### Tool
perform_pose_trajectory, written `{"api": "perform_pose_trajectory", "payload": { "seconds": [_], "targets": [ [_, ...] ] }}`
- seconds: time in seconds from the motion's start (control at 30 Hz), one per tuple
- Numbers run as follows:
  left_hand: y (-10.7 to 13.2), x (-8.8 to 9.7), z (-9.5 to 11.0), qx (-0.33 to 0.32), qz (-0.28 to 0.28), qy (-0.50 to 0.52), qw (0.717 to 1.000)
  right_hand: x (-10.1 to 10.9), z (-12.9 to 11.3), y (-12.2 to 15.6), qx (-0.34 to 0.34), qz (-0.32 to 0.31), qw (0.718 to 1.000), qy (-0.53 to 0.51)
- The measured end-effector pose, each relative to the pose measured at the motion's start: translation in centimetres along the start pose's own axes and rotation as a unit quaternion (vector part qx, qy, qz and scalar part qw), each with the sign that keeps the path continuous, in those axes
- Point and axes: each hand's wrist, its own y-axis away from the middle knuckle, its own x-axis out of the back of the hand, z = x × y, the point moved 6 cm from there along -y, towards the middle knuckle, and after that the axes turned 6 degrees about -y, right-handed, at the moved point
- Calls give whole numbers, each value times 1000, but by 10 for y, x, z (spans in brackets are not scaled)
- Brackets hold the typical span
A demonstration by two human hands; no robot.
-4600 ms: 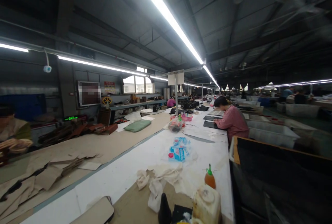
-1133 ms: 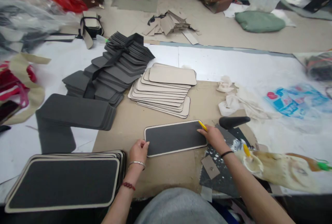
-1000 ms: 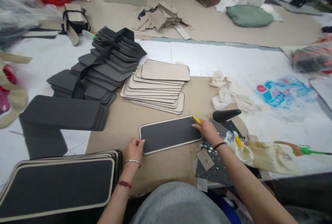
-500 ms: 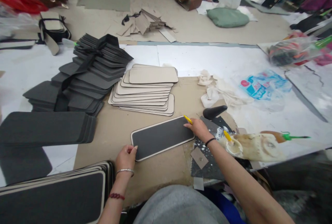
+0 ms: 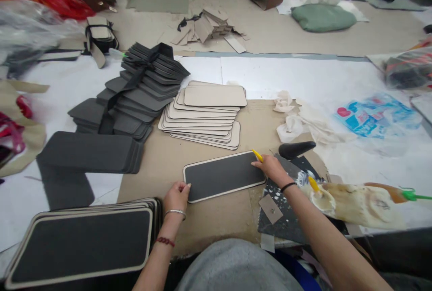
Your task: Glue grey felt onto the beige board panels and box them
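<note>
A dark grey rounded panel with a cream border (image 5: 223, 175) lies flat on the brown cardboard (image 5: 168, 160) in front of me. My left hand (image 5: 176, 195) pinches its near left corner with curled fingers. My right hand (image 5: 272, 168) rests on the panel's right end and grips a yellow-handled tool (image 5: 257, 155). Close behind lies a pile of cream panels (image 5: 204, 113). A stack of finished bordered panels (image 5: 81, 240) sits at my lower left.
Dark grey panel stacks (image 5: 135, 88) (image 5: 89, 151) lie to the left. At the right are a glue-smeared jug on its side (image 5: 357, 201), a black handled tool (image 5: 296, 149), crumpled rags (image 5: 297, 122), a blue packet (image 5: 371, 113). Cardboard scraps (image 5: 205, 28) and a green cushion (image 5: 322, 16) lie beyond.
The view dropped from the factory hall to the table. Over the last second both hands have stayed on the bordered panel; only the camera shifted slightly.
</note>
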Motion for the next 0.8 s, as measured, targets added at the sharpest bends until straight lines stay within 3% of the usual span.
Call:
{"api": "perform_pose_trajectory", "payload": {
  "seconds": [0.47,0.67,0.8],
  "targets": [
    [2,-2,-1,-3,6,8,1000,-1,0,-3,5,-5,1000,23],
    [7,5,9,-41,82,-77,993,7,-2,8,-17,6,999,38],
    [7,1,11,-38,59,-66,995,11,-2,15,-42,29,998,29]
  ]
}}
